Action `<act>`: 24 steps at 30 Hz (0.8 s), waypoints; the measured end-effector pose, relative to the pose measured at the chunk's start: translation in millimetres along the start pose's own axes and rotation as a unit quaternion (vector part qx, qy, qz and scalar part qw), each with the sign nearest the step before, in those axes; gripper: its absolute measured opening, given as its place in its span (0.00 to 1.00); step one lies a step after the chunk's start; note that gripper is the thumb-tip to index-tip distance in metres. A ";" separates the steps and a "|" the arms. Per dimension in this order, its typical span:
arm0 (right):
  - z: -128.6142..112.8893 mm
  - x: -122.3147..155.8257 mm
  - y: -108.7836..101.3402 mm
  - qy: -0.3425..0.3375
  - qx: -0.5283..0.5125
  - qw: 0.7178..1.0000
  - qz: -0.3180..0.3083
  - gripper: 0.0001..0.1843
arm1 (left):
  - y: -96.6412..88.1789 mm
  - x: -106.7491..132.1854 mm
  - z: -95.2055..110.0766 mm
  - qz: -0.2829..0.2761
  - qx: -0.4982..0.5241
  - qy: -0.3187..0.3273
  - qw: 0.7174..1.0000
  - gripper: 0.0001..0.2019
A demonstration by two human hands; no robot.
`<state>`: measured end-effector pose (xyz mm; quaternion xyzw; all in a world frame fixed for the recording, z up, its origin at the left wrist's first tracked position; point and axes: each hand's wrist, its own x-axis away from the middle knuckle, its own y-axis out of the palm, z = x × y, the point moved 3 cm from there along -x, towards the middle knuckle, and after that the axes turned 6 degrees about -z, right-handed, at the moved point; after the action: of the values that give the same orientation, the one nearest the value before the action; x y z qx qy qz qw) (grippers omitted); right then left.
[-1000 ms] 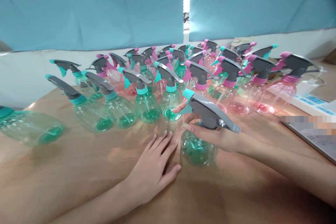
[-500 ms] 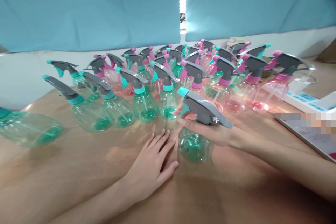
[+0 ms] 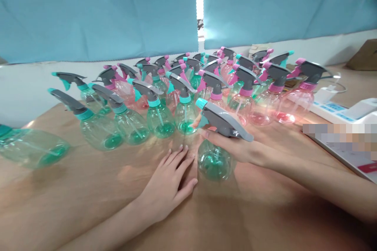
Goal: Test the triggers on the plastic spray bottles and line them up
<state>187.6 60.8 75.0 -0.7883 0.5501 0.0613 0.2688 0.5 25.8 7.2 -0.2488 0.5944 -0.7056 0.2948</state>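
My right hand (image 3: 232, 143) is wrapped round the neck of a green spray bottle (image 3: 216, 162), just below its grey trigger head with a turquoise nozzle. The bottle stands upright in front of me, its nozzle pointing left. My left hand (image 3: 169, 178) lies flat on the brown table (image 3: 118, 211), left of that bottle, fingers stretched out and slightly spread, holding nothing. Beyond my hands stands a row of green spray bottles (image 3: 160, 121) with turquoise collars. The fingers of my right hand partly hide the bottle's neck and trigger.
Many pink spray bottles (image 3: 265, 108) stand among green ones at the back. Another green bottle (image 3: 35, 147) is at the left edge. On the right are a white power strip (image 3: 335, 111) and a flat item, partly blurred out (image 3: 347, 157). Blue curtains (image 3: 103, 11) hang behind.
The whole view has shifted slightly, so most things appear a little farther left. My right hand keeps its hold on the green spray bottle, and my left hand stays flat on the table.
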 end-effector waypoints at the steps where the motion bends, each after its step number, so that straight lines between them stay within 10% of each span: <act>1: 1.7 0.1 0.6 0.002 0.001 1.000 -0.003 0.04 | -0.1 0.0 -0.3 -0.002 0.003 -0.001 1.000 0.24; 16: 5.3 -0.4 12.0 -0.025 0.017 0.999 0.035 0.15 | -6.8 7.5 2.4 0.063 0.154 -0.047 0.985 0.28; 24: -13.1 -12.0 64.3 -0.059 -0.012 0.998 0.002 0.14 | -29.9 45.8 2.4 0.105 0.192 -0.059 0.974 0.31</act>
<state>122.4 48.3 67.9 -0.7854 0.5340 0.1149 0.2913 -33.6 -4.9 37.1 -0.1652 0.4523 -0.7558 0.4437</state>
